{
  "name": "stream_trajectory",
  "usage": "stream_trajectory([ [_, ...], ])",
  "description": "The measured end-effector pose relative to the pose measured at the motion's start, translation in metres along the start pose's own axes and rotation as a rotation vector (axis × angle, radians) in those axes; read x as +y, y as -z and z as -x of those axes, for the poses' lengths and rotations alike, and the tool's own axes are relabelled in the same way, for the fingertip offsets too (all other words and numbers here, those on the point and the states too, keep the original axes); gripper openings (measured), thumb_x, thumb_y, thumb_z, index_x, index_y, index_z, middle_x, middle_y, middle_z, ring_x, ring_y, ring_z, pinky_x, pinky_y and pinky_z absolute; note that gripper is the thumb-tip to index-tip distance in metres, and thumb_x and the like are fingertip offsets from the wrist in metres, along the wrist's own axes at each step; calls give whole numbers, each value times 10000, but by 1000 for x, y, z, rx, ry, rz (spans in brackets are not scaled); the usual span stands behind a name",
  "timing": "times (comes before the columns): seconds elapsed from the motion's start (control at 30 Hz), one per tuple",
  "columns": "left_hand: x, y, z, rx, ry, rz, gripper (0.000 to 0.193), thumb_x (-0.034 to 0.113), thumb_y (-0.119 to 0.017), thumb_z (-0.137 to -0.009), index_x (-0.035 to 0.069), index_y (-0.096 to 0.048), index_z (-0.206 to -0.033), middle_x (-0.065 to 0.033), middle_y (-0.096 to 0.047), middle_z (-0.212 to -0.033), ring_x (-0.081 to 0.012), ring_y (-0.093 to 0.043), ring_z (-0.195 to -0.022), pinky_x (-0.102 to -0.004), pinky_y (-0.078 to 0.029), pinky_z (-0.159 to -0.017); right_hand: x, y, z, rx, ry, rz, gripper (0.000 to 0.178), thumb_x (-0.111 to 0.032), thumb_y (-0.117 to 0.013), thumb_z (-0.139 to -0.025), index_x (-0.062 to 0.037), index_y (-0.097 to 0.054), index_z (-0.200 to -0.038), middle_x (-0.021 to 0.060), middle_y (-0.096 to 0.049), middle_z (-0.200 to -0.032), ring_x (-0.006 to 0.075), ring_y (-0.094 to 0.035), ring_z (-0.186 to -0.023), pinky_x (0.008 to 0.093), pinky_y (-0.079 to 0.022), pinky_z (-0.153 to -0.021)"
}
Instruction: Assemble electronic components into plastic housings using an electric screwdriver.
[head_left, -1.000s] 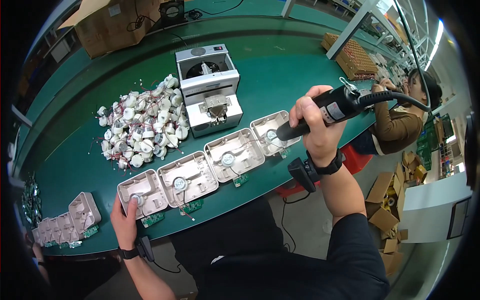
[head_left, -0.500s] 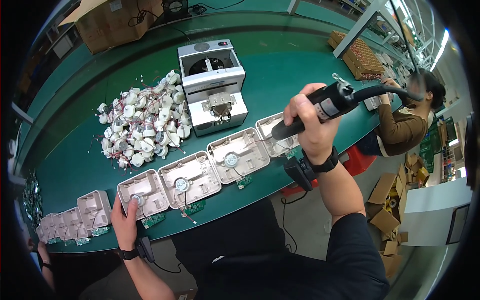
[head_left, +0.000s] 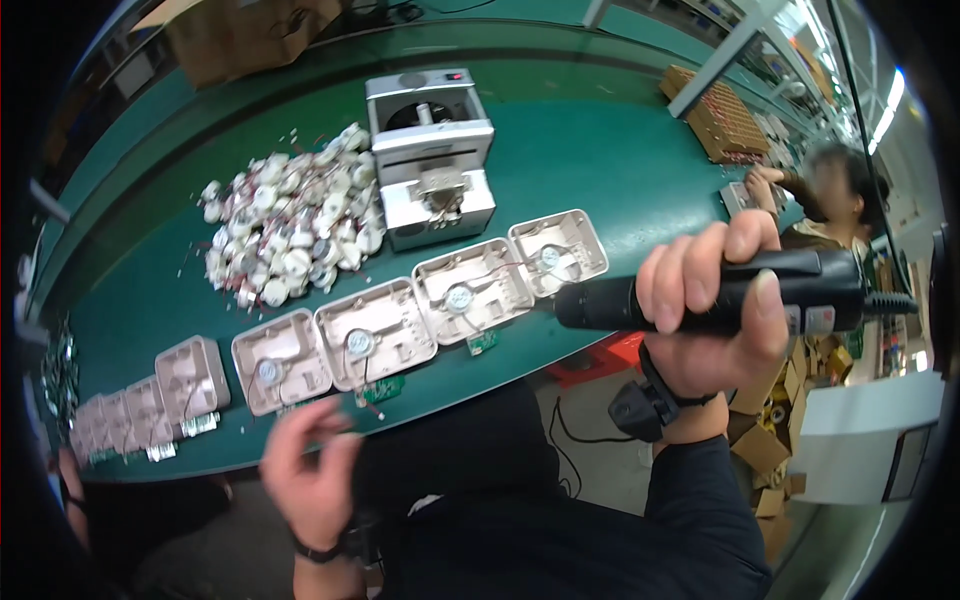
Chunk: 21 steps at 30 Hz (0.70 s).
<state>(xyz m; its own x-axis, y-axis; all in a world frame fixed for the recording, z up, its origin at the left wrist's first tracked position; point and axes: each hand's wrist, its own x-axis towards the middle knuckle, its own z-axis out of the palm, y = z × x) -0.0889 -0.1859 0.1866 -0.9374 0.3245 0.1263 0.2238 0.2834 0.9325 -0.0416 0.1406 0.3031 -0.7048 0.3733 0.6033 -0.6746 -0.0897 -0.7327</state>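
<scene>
My right hand [head_left: 705, 365] is wrapped round a black electric screwdriver [head_left: 605, 303], held level above the table's right front edge. Its cable leaves the right end. Beyond its left tip is the rightmost beige plastic housing [head_left: 580, 235]. My left hand [head_left: 310, 475], blurred, hangs in front of the table edge with fingers loosely apart and nothing visible in them. Nearest to it is another housing [head_left: 295, 335], with a round metal part [head_left: 269, 373] inside. Similar round parts sit in the other housings of this row. Green circuit boards [head_left: 380, 390] lie along the front, wired to the housings.
Behind the row stand a grey box-shaped machine [head_left: 410, 160] and a heap of white round parts with red wires [head_left: 290, 225]. More housings [head_left: 190, 375] line the left. A person [head_left: 835, 200] works at far right, near a brown divided box [head_left: 715, 120]. Cartons [head_left: 765, 430] lie on the floor.
My left hand has come off the round part in the left housing and drawn back toward me. My right hand has moved right and lower, turning the screwdriver level.
</scene>
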Motion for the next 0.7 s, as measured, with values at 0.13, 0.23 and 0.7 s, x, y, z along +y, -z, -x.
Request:
stream_trajectory([
  [0.13, 28, -73, -17, -314, 362, 692, 320, -5, -651, -923, -40, -622, -1239, -130, -696, -1122, -156, -689, -970, -253, -535, -825, -10, -19, 19, -62, -108, -138, 324, -319, -601, -949, -69, -431, -1064, 59, -532, -746, 181, -523, -538, 339, -457, -538],
  [0.23, 17, -87, -22, -376, 376, 752, 274, 32, -592, -977, -40, -610, -1241, -119, -707, -1069, -160, -693, -942, -258, -542, -789, -10, -29, 33, -38, -190, -183, 380, -310, -682, -901, -81, -435, -1075, 77, -548, -744, 206, -555, -553, 367, -479, -551],
  [0.7, -5, -102, -18, -543, 698, 1176, 313, 322, -545, -1056, 36, -665, -1010, -7, -651, -817, -82, -619, -694, -202, -484, -593, -10, -28, 45, -123, -127, -198, 411, -314, -693, -891, -80, -418, -1088, 74, -545, -740, 197, -560, -524, 368, -505, -536],
])
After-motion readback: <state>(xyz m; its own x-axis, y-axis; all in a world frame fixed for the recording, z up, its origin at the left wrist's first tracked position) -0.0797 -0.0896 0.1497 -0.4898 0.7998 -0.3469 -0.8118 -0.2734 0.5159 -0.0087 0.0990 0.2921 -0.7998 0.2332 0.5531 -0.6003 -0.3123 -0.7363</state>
